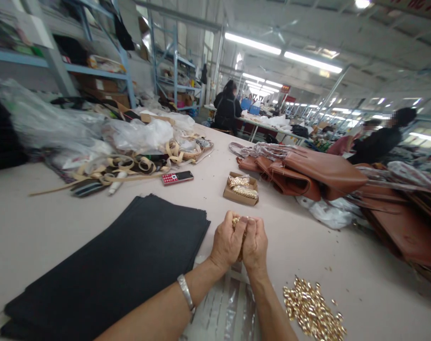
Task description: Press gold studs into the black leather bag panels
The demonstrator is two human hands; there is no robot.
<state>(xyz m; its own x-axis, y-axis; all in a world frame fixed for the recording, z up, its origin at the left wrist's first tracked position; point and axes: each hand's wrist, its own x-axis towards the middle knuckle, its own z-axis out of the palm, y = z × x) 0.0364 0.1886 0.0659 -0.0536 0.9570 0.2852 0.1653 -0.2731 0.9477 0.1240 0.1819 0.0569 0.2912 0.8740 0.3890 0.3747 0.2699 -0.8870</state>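
My left hand [227, 242] and my right hand [255, 245] are pressed together over the middle of the table, thumbs side by side. Both are closed around small gold metal pieces [240, 226], some of which show between the thumbs and fingers. Whether a bag wraps these pieces I cannot tell. Under my wrists lie clear plastic bags [220, 308]. To the right, a loose heap of shiny gold pieces [309, 308] is spread on the table. Just beyond my hands stands a small open cardboard box [239, 196] with packets of gold pieces [244, 189] in it.
A stack of black fabric sheets [112, 265] lies left of my hands. Behind it are a red mobile phone [177, 177], beige strips [130, 166] and plastic wrapping [137, 135]. Brown leather bags [318, 170] are piled at right. A person [227, 109] sits farther back.
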